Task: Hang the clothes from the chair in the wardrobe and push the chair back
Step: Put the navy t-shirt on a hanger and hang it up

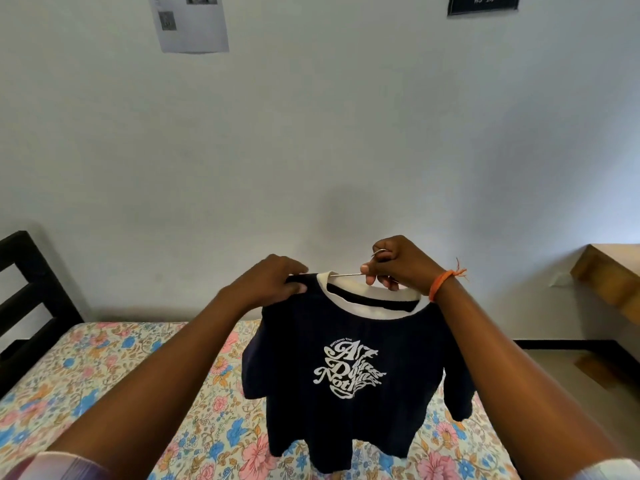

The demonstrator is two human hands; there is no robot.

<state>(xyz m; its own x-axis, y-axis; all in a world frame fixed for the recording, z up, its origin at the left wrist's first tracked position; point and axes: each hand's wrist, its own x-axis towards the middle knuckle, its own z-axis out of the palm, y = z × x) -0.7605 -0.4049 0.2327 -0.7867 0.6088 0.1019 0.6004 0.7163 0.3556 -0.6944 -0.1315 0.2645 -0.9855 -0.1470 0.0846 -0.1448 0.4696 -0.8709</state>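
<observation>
Chair and wardrobe lie outside the view, and most of the hanger (349, 274) is buried inside the T-shirt (346, 368): only a thin metal wire shows at the neck and a bit of hook loops out of the right hand (398, 265). That hand is curled round the wire and hook above the collar, an orange thread band (441, 284) on its wrist. The left hand (273, 282) pinches the shirt's shoulder, thumb under the cloth and fingers over it. Held up between both hands above the bed (104, 375), the shirt hangs free, its hem close over the floral sheet; whether it touches cannot be told. It is dark navy with a white ribbed collar and curly white lettering on the chest, only partly readable. A black bed frame (24, 289) is cut off at the left edge, a wooden table (609, 275) at the right, and a paper sheet (194, 26) and dark sign (483, 3) on the wall are cropped at the top.
</observation>
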